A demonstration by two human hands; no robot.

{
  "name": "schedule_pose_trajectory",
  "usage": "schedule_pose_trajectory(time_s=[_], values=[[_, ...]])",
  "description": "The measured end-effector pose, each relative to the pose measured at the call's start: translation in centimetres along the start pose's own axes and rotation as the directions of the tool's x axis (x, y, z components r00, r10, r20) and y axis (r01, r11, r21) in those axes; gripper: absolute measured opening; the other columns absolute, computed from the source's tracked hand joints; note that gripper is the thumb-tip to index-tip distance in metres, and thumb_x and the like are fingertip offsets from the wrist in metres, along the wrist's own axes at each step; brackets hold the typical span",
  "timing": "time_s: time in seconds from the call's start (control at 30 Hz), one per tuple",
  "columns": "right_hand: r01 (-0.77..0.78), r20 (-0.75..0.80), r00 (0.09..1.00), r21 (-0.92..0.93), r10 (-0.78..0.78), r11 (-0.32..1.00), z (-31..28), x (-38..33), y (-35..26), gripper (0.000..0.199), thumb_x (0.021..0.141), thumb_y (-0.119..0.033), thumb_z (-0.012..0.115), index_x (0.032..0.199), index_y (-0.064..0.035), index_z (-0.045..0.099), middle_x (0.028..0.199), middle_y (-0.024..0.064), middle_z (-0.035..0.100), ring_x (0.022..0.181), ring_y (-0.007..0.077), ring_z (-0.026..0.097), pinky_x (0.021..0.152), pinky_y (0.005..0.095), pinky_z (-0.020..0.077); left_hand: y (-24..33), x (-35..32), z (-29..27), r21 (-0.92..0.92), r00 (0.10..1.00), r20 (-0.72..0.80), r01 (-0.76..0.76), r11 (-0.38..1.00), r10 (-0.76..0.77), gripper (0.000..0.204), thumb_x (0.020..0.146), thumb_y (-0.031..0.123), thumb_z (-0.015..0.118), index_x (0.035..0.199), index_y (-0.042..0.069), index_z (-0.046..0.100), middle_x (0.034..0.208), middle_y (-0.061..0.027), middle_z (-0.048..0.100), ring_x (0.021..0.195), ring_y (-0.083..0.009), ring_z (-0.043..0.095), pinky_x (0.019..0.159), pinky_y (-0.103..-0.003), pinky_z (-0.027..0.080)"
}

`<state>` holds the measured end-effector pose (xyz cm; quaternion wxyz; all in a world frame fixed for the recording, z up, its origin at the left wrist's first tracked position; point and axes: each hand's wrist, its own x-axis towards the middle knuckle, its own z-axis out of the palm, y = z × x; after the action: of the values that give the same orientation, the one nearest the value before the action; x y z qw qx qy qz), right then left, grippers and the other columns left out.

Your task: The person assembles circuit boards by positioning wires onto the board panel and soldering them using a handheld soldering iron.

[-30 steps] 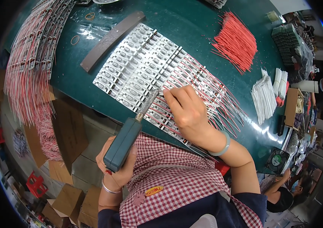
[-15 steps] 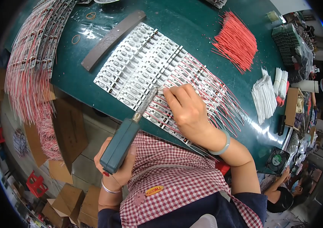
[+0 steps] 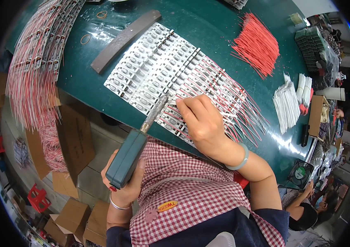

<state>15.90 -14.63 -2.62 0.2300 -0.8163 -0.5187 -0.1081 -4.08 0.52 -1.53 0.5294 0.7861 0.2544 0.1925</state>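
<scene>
My left hand (image 3: 129, 181) is wrapped round the dark green handle of a soldering gun (image 3: 126, 159). Its crusted metal tip points up and right, onto the panel of white lamp-holder-like boards (image 3: 150, 70). My right hand (image 3: 203, 121) is closed in a pinch just right of the tip, low over the panel. What its fingertips hold is too small and hidden to tell. Red and white wires (image 3: 241, 105) run from the panel's right part past that hand, their loose ends fanning over the table.
A dark curved bar (image 3: 125, 41) lies along the panel's far left side. Red wires (image 3: 256, 45) and white wires (image 3: 286, 103) lie in bundles to the right. Wired panels (image 3: 39, 53) hang over the left edge above a cardboard box (image 3: 76, 142). Another person (image 3: 306, 212) sits at right.
The soldering gun has shifted slightly left and down, its tip still on the panel. The panel and the bar have slid slightly up and right. My right hand keeps its pinch.
</scene>
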Motion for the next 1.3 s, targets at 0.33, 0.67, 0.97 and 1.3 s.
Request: schedule_pose_trajectory(time_s=[0.33,0.67,0.97,1.3], values=[[0.021,0.024,1.0,-0.041,-0.02,0.999,0.1,0.1,-0.1,0.035,0.07,-0.002,0.064,0.104,0.0108,0.066,0.088,0.011,0.058,0.081,0.0239,0.055,0.064,0.0308,0.0504,0.4,0.4,0.3,-0.003,0.996,0.081,0.043,0.999,-0.042,0.021,0.078,0.0,0.076,0.095,-0.007,0.068,0.088,-0.0144,0.068,0.073,-0.0241,0.068,0.069,-0.03,0.054],[-0.018,0.062,0.998,-0.024,0.02,1.0,-0.1,0.3,-0.3,0.039,0.072,0.001,0.064,0.11,0.0079,0.066,0.095,0.012,0.062,0.08,0.0254,0.058,0.063,0.0337,0.0508,-0.4,0.0,0.2,-0.025,0.992,0.091,0.086,0.996,-0.083,0.022,0.077,0.001,0.078,0.095,-0.006,0.067,0.086,-0.0128,0.067,0.071,-0.0225,0.066,0.067,-0.029,0.053],[-0.038,0.064,0.997,-0.03,0.04,0.999,0.0,0.0,-0.4,0.038,0.071,0.002,0.064,0.108,0.0073,0.066,0.095,0.0125,0.062,0.081,0.0259,0.058,0.064,0.0342,0.0512,-1.0,-1.2,-0.3,-0.025,1.0,-0.028,0.014,1.0,-0.015,0.028,0.079,0.003,0.078,0.104,-0.007,0.069,0.095,-0.0166,0.071,0.081,-0.0241,0.071,0.073,-0.031,0.056],[0.01,0.001,1.0,0.011,-0.01,1.0,0.3,-0.5,-0.8,0.038,0.068,0.002,0.065,0.105,0.0084,0.067,0.092,0.0114,0.062,0.079,0.0251,0.058,0.062,0.0334,0.0506,-1.6,-1.9,-0.1,-0.02,0.999,-0.01,0.051,0.999,-0.051,0.026,0.076,0.0,0.078,0.1,-0.007,0.07,0.093,-0.0164,0.071,0.08,-0.0262,0.071,0.075,-0.031,0.056]])
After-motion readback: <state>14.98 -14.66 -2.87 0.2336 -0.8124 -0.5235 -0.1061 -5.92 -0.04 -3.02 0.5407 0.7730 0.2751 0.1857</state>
